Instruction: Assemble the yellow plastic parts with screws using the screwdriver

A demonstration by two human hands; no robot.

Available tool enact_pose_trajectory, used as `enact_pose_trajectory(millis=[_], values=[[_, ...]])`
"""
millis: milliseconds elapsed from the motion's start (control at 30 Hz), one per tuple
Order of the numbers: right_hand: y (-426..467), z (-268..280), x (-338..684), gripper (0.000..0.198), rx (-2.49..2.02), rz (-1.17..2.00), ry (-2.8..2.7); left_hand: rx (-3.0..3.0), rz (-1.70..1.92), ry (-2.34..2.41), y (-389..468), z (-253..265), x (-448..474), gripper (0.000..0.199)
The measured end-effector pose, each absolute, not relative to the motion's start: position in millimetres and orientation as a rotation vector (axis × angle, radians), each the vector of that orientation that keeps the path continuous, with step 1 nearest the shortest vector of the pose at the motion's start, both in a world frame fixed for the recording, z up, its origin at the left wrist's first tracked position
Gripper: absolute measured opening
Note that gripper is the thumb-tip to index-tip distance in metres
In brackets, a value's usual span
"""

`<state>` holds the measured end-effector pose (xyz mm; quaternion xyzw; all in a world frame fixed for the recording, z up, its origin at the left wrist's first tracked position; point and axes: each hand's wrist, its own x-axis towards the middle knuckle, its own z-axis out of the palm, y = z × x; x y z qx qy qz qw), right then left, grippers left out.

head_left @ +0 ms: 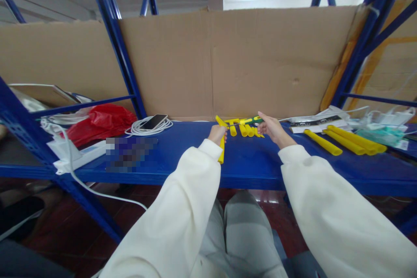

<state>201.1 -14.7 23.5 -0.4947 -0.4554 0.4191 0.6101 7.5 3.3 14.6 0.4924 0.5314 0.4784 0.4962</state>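
Observation:
My left hand (217, 134) is closed round a long yellow plastic piece (222, 156), held upright over the shelf; its top end shows above my fingers. My right hand (273, 131) is at the end of a green and yellow screwdriver handle (251, 120), with thumb and fingers about it. The thin shaft points left toward the yellow piece; whether its tip touches is too small to tell. Several short yellow pieces (243, 130) lie in a row just behind and between my hands.
Long yellow tubes (355, 140) lie on the blue shelf (254, 160) to the right, beside a white and black package (315, 124). Leftward are a phone (155, 121) on a coiled white cable (138, 128) and a red bag (103, 122). Cardboard (260, 61) stands behind, between blue posts.

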Motion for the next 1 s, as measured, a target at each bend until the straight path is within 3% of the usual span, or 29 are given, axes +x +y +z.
enact_pose_trajectory(millis=[500,733,1000], values=[[-13.8,22.5,202.7,0.027,-1.109,0.964,-1.083,1.191,1.164,1.299,5.0,13.7,7.1,0.018],[-15.2,23.6,200.5,0.008,-1.008,1.036,-1.125,1.175,1.170,1.320,4.4,14.7,7.9,0.011],[-11.3,20.6,203.0,0.014,-1.068,1.017,-1.092,1.151,1.170,1.317,3.5,15.4,8.4,0.017]])
